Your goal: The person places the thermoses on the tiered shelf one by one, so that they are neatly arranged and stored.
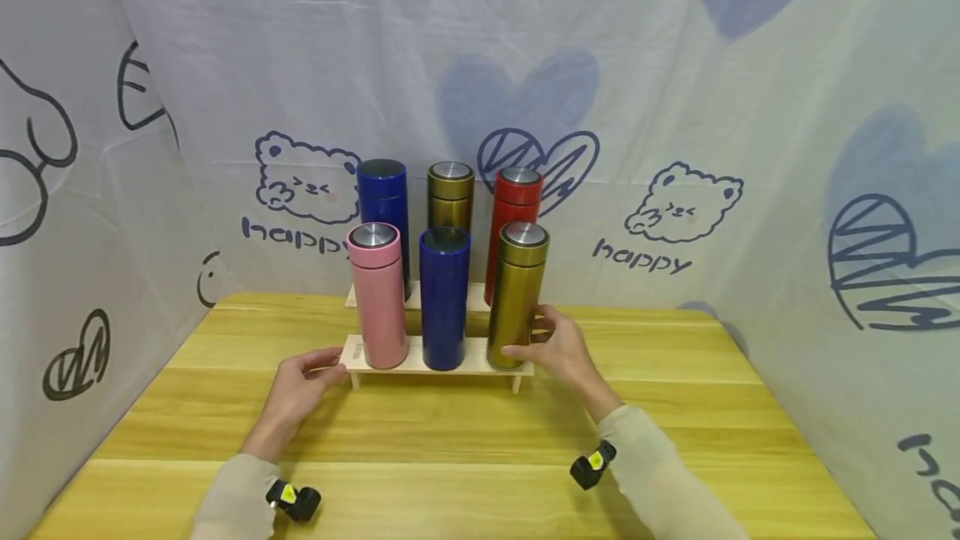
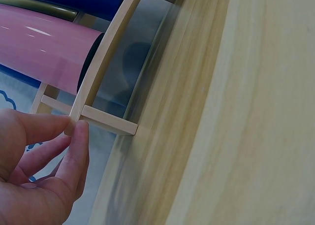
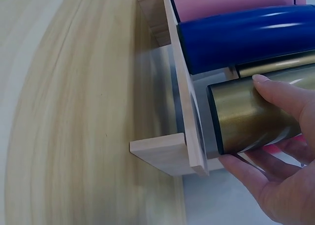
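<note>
My left hand (image 1: 296,394) pinches the left end of a pale wooden stand (image 1: 476,357) between thumb and fingers, seen closely in the left wrist view. With my right hand (image 1: 561,348) I grip the lower part of a gold thermos bottle (image 1: 517,298) at the right end of the front shelf. It stands upright; in the right wrist view its base is near the shelf, and I cannot tell whether they touch. A pink thermos bottle (image 1: 381,307) and a blue thermos bottle (image 1: 444,307) stand to its left on the same shelf.
Behind, on the back shelf (image 1: 415,297), stand another blue bottle (image 1: 384,198), a second gold bottle (image 1: 450,202) and a red bottle (image 1: 517,190). The stand rests on a wooden table (image 1: 450,473). A printed white cloth (image 1: 637,90) hangs around the table.
</note>
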`<action>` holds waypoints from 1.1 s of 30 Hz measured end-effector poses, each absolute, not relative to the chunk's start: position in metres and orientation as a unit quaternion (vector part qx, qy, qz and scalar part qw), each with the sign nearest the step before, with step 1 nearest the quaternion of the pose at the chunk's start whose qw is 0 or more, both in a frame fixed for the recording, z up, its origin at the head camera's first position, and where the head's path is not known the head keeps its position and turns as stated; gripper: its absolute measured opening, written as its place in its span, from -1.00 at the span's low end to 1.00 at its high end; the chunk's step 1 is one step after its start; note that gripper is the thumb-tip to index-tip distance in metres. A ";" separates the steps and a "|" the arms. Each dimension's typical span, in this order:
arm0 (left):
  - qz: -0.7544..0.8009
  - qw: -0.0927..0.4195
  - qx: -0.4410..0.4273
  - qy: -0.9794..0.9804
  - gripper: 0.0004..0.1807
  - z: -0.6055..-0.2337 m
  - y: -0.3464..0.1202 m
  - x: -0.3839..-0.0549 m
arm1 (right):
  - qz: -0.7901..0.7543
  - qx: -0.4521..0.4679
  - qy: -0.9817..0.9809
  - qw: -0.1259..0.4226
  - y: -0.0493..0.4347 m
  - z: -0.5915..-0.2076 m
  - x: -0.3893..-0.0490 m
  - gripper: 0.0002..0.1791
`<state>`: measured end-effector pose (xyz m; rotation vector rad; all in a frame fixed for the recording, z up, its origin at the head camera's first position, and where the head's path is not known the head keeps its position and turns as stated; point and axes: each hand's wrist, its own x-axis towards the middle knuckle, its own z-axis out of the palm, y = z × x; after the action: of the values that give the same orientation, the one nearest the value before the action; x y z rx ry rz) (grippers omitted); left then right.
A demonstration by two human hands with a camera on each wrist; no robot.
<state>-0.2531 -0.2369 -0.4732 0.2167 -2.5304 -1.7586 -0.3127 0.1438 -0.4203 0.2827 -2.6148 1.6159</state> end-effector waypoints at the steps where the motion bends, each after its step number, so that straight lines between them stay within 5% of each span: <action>1: -0.569 0.026 0.070 -0.819 -0.51 -0.474 -0.237 -0.253 | 0.523 0.093 -0.847 0.028 0.143 -0.421 -0.313 -0.17; 33: -0.579 0.018 0.073 -0.812 -0.50 -0.474 -0.239 -0.254 | 0.525 0.086 -0.846 0.025 0.133 -0.429 -0.315 -0.14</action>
<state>-0.2537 -0.2386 -0.4744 0.2253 -2.5221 -1.7964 -0.3152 0.1328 -0.4295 0.2646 -2.6179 1.6234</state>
